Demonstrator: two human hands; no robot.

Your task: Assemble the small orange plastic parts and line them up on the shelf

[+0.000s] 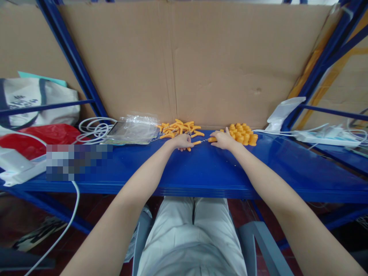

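Note:
Above the blue tabletop my left hand has its fingers closed on a small orange plastic piece, which sticks out to the right. A thin metal chain runs from it across to a second orange piece. My right hand grips that second piece, its thumb pointing up. Just behind my left hand lies a loose pile of branched orange pieces with bits of chain among them. Stubby orange pieces stand packed together right beside my right hand. My fingers cover part of both held pieces.
Clear plastic bags lie left of the pile, near coiled white cable and a red bag. A cardboard panel closes the back. At right are a white power strip and blue rack posts.

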